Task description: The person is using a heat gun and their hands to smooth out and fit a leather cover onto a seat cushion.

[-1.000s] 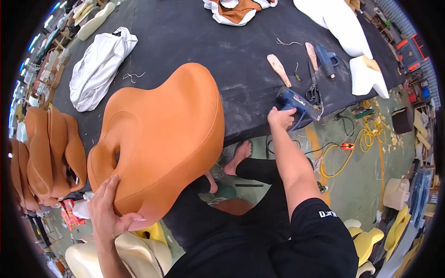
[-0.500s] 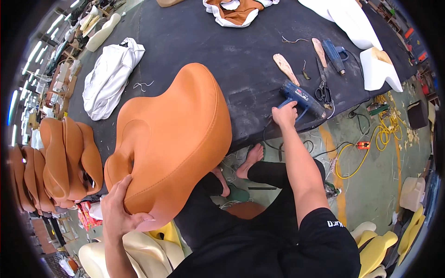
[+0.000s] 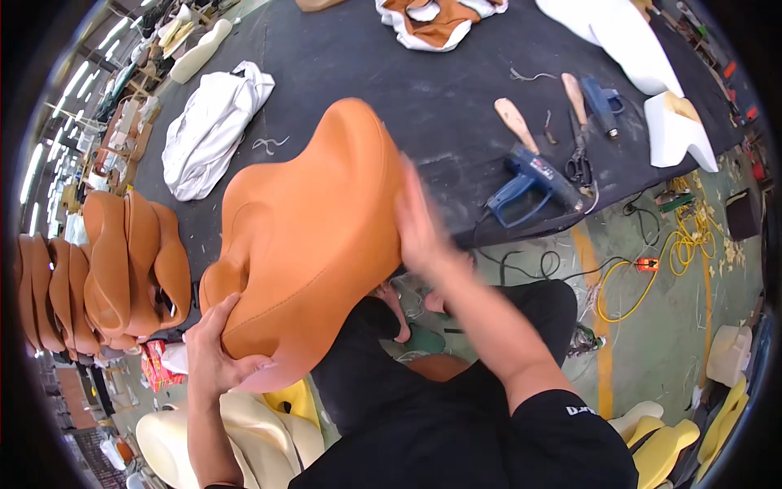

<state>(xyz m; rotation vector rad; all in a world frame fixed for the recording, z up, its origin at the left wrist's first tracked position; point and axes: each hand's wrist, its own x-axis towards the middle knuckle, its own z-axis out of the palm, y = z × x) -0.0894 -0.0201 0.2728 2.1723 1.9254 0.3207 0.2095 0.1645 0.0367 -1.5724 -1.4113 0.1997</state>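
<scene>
A padded seat cushion (image 3: 301,220) covered in smooth orange leather-like material, with a stitched seam along its side, leans over the near edge of the dark table. My left hand (image 3: 218,342) grips its lower left corner, thumb on the near side and fingers by the opening. Against the cushion's right side lies my right hand (image 3: 419,220), blurred by motion, its fingers stretched out flat. A blue heat gun (image 3: 529,191) rests on the table to the right, apart from my hands.
Scissors (image 3: 579,163), a wooden-handled tool (image 3: 512,122) and a second heat gun (image 3: 601,106) lie beyond. White fabric (image 3: 213,130) sits at the left, near stacked orange cushions (image 3: 122,269). Foam pieces (image 3: 228,440) stand below; cables (image 3: 684,236) trail over the floor.
My right hand has let go of the heat gun and moved left to the cushion's side. The gun stays on the table. My left hand keeps its hold.
</scene>
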